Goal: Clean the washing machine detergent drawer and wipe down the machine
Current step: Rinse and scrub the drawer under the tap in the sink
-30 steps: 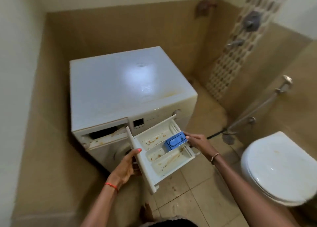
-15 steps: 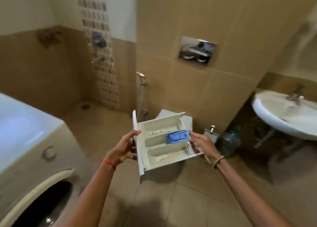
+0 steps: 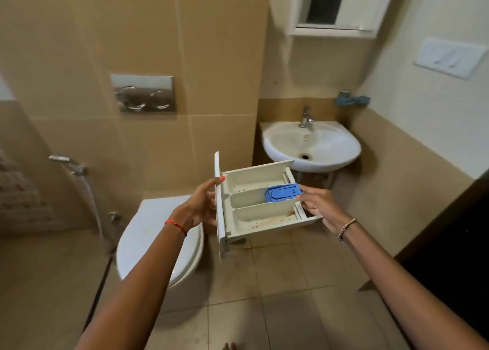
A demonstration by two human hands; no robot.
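I carry the white detergent drawer (image 3: pixel 246 212) in the air in front of me, level, above the floor between toilet and sink. Brown residue streaks its compartments, and a blue insert (image 3: pixel 282 192) sits in the middle compartment at the right. My left hand (image 3: pixel 199 205) grips the drawer's front panel at the left, thumb over its top edge. My right hand (image 3: pixel 318 204) holds the drawer's back end, fingers touching the blue insert. The washing machine is out of view.
A white wall sink (image 3: pixel 312 144) with a chrome tap (image 3: pixel 306 116) hangs just beyond the drawer. A closed toilet (image 3: pixel 158 233) stands at lower left, with a spray hose (image 3: pixel 79 172) beside it. A blue cloth (image 3: pixel 353 100) lies on the ledge. Dark doorway at right.
I have turned right, away from the washing machine, which has left the view. The drawer stays in both hands and now faces the sink.
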